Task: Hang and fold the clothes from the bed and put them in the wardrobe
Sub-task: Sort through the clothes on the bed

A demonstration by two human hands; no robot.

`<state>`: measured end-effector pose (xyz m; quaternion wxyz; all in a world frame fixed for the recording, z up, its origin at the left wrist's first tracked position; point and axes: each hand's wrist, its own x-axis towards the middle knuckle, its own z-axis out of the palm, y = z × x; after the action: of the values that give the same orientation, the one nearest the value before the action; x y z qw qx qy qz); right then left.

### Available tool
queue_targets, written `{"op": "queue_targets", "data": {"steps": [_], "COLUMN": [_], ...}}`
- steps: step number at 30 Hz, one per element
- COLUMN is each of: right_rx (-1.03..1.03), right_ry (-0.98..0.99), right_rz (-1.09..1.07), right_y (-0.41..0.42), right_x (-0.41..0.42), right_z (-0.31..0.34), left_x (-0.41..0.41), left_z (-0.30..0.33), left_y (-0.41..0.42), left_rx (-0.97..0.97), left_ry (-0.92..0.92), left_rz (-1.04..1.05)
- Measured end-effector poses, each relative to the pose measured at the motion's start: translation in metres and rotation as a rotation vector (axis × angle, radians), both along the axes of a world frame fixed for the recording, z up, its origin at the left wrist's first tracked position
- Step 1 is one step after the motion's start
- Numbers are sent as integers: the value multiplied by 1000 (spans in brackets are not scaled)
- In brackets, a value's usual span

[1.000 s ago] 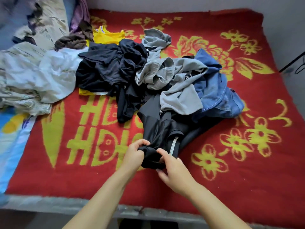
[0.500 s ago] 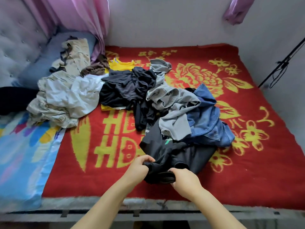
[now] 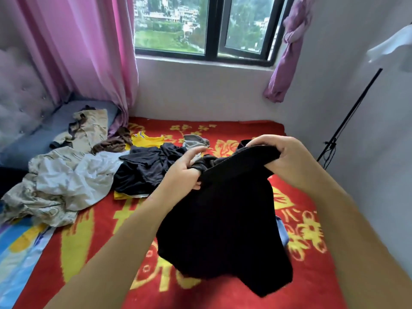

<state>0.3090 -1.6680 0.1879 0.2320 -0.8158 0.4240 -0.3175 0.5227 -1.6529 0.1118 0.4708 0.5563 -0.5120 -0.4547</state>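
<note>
L hand [image 3: 186, 167] and R hand [image 3: 287, 159] each pinch the top edge of a black soft-cloth garment [image 3: 223, 226] – edge runs L–R between them, body hanging down over the red flowered bed blanket [image 3: 296, 293]. Neither hand nearer.

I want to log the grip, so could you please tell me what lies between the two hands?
In the head view, the upper edge of the black garment spans from the left hand to the right hand; both grip it.
</note>
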Motion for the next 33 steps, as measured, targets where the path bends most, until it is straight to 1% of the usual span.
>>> {"op": "queue_targets", "data": {"steps": [2, 4, 5, 6, 8, 10, 11, 13, 16, 18, 20, 22, 23, 24, 25, 26, 27, 28, 29, 30, 31, 32, 33], "right_rx": [-45, -49, -33, 18, 217, 368, 379, 328, 202, 132, 94, 99, 161, 300, 526, 813, 1117, 1335, 1438, 1451, 1418, 1347, 1269], "right_ry": [5, 37, 82, 151, 396, 661, 728, 729, 612, 467, 238, -48, -156, -215, -243, -287, -353, -422, -517, -622, -719, -767, -768], "right_rz": [-22, -51, -51, -31, 27, 19, -3, -71, -202, -260, -326, -432, -485, -510, -492, -418, -290, -159, -72, -75, -124, -174, -211], "right_y": [-7, -11, -13, -17, -24, -30, -34, -40, -47, -48, -44, -36, -32, -27, -22, -14, -3, 8, 18, 24, 28, 28, 28], "right_x": [-7, -14, -19, -25, -35, -42, -42, -38, -30, -25, -17, -8, -3, 2, 10, 19, 29, 39, 47, 52, 56, 56, 54], "right_z": [9, 4, -2, -8, -19, -34, -44, -67, -99, -112, -120, -121, -122, -123, -122, -123, -124, -128, -133, -139, -143, -149, -153], "left_x": [6, 16, 21, 27, 35, 34, 33, 31, 32, 35, 38, 38, 37, 33, 28, 20, 9, -5, -20, -36, -49, -57, -61], "left_z": [9, 14, 14, 14, 14, 11, 10, 6, 3, 2, 3, 0, -5, -10, -16, -23, -31, -41, -51, -61, -67, -69, -67], "left_y": [-5, -8, -9, -9, -6, -2, 1, 4, 4, 7, 12, 18, 20, 23, 25, 27, 30, 35, 40, 47, 55, 63, 69], "left_rx": [-14, -53, -68, -80, -74, -59, -58, -56, -71, -72, -10, 117, 172, 211, 239, 255, 241, 206, 164, 124, 80, 59, 70], "left_ry": [-132, -219, -248, -238, -91, 103, 168, 215, 129, 28, -128, -246, -269, -264, -224, -177, -167, -216, -320, -445, -565, -617, -599], "left_rz": [75, 212, 286, 352, 447, 462, 453, 420, 350, 296, 233, 142, 120, 126, 160, 197, 204, 175, 115, 48, -10, -86, -198]}}
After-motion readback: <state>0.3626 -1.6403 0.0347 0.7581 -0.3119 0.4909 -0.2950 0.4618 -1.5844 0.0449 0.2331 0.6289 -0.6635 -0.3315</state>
